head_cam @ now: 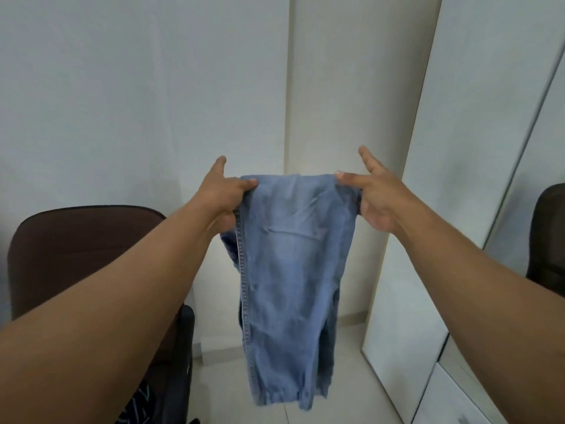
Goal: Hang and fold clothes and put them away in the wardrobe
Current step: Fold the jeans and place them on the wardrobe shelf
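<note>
A pair of light blue jeans [290,270] hangs folded in the air in front of me, its legs dangling toward the floor. My left hand [223,194] grips the top left corner of the fold, thumb on the front and index finger pointing forward. My right hand [371,197] pinches the top right corner between thumb and curled fingers, its index finger sticking out. Both arms are stretched forward at about the same height. The white wardrobe [428,209] stands at the right, its tall panel just beyond my right hand.
A dark brown chair [85,246] stands at the lower left, with a dark patterned garment [137,405] on its seat. A mirrored wardrobe door [538,179] at the far right reflects a black chair. White walls meet in the corner ahead; pale floor tiles lie below.
</note>
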